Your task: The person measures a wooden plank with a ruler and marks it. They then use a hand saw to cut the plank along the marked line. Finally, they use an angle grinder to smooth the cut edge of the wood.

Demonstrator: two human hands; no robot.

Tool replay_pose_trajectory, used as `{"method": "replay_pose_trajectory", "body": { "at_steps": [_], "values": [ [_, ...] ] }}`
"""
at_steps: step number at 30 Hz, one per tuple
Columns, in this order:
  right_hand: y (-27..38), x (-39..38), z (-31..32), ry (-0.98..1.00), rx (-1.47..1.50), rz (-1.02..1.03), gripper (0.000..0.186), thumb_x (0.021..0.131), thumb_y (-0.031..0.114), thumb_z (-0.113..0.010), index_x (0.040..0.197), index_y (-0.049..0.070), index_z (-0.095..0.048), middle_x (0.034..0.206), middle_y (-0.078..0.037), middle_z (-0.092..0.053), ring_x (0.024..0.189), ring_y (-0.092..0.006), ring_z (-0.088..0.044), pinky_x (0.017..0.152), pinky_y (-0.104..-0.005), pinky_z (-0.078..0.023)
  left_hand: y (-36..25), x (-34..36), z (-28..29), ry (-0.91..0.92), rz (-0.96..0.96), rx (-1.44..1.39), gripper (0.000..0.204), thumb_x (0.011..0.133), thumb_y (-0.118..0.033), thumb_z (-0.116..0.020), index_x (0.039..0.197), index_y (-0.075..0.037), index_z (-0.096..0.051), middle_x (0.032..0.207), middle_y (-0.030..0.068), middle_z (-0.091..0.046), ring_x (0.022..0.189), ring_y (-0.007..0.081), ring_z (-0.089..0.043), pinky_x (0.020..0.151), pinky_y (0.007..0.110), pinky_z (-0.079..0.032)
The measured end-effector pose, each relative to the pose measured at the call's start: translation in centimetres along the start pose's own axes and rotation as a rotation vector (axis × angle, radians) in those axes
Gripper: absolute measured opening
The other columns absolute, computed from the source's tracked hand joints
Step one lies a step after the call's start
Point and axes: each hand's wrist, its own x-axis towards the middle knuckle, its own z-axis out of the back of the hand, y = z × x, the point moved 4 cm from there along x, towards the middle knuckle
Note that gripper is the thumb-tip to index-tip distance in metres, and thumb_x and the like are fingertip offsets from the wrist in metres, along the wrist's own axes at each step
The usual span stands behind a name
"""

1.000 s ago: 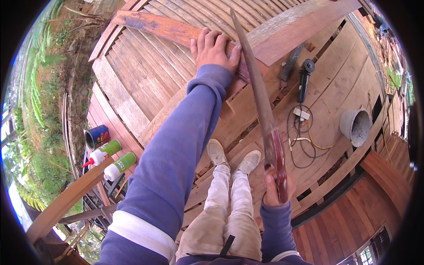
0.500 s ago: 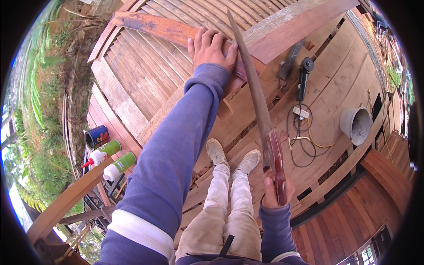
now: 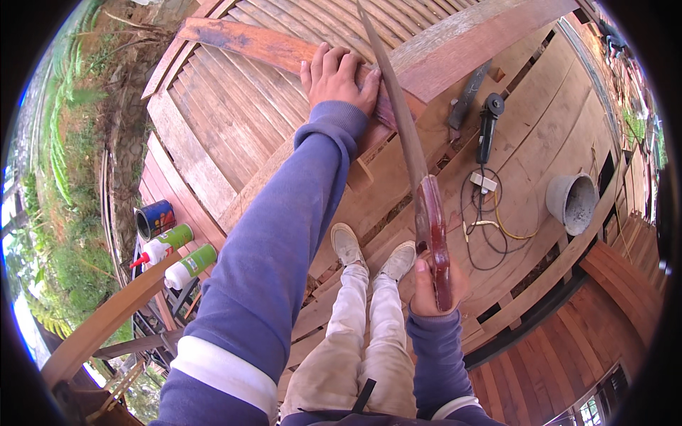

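Observation:
My left hand (image 3: pixel 341 82) grips a reddish, dark-stained board (image 3: pixel 256 41) near its right end, fingers bent over it and thumb beside the saw. The board lies across weathered wooden slats. My right hand (image 3: pixel 437 284), low and right of centre, is wrapped around the red-brown wooden handle of a handsaw (image 3: pixel 394 106). Its long, rusty-brown blade reaches up past my left thumb and crosses the board near that end; whether the teeth are in the wood, I cannot tell. A wide pinkish beam (image 3: pixel 483 42) runs off to the upper right of the blade.
An angle grinder (image 3: pixel 489 124) with tangled cords, a dark metal tool (image 3: pixel 469 92) and a grey bucket (image 3: pixel 572 202) lie on the gapped plank decking (image 3: pixel 547 128) at right. Two green-white bottles (image 3: pixel 190 266) and a blue can (image 3: pixel 155 219) are at left. Plants border the left.
My right hand and the saw have moved forward, up the picture and slightly left, mostly in the last half second. My left hand and the board are nearly unchanged.

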Motion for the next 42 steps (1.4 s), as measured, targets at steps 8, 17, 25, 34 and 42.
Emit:
{"method": "replay_pose_trajectory", "body": {
  "at_steps": [8, 17, 25, 34, 42],
  "values": [
    [-0.1, -0.3, -0.2, -0.045, 0.027, -0.002, 0.01, 0.082, 0.009, -0.065, 0.081, 0.001, -0.062, 0.061, -0.01, -0.055, 0.052, -0.0233, -0.056, 0.054, -0.0332, -0.044, 0.0, 0.0, 0.2, 0.006, 0.006, -0.018, 0.037, 0.087, -0.042, -0.062, 0.109, -0.013, -0.065, 0.129, 0.009, -0.054, 0.138, 0.0314, -0.033, 0.115, 0.053, -0.014],
    [-0.3, -2.3, 0.6, 0.016, 0.007, 0.054, 0.009, 0.081, 0.01, -0.066, 0.081, 0.002, -0.062, 0.063, -0.011, -0.057, 0.055, -0.0273, -0.058, 0.056, -0.0357, -0.046, 0.2, 0.0, 0.3, 0.005, 0.015, -0.01, 0.036, 0.087, -0.042, -0.062, 0.107, -0.013, -0.065, 0.128, 0.0089, -0.054, 0.138, 0.0316, -0.033, 0.116, 0.053, -0.013],
    [0.4, 0.3, -0.5, -0.003, -0.038, 0.092, 0.011, 0.082, 0.01, -0.066, 0.08, 0.001, -0.061, 0.064, -0.012, -0.057, 0.056, -0.0261, -0.057, 0.056, -0.035, -0.045, 0.1, -0.1, 0.5, 0.013, 0.022, -0.03, 0.035, 0.087, -0.041, -0.061, 0.108, -0.013, -0.065, 0.128, 0.0085, -0.054, 0.138, 0.0316, -0.032, 0.116, 0.053, -0.013],
    [0.4, 2.6, -1.4, 0.042, 0.062, -0.109, 0.009, 0.082, 0.009, -0.065, 0.082, 0.0, -0.062, 0.065, -0.012, -0.057, 0.057, -0.0243, -0.058, 0.057, -0.0338, -0.045, -0.5, -0.2, 0.5, 0.025, 0.013, -0.03, 0.034, 0.087, -0.04, -0.061, 0.107, -0.013, -0.065, 0.129, 0.0083, -0.054, 0.138, 0.0319, -0.032, 0.115, 0.053, -0.013],
    [-1.0, -1.4, 0.5, 0.008, 0.067, 0.003, 0.007, 0.082, 0.007, -0.065, 0.083, 0.001, -0.062, 0.062, -0.01, -0.055, 0.054, -0.0215, -0.056, 0.054, -0.0343, -0.044, -0.1, 0.0, 0.7, 0.01, 0.013, -0.033, 0.033, 0.086, -0.04, -0.062, 0.106, -0.013, -0.065, 0.127, 0.0089, -0.054, 0.138, 0.0322, -0.033, 0.115, 0.054, -0.014]
  ]
}}
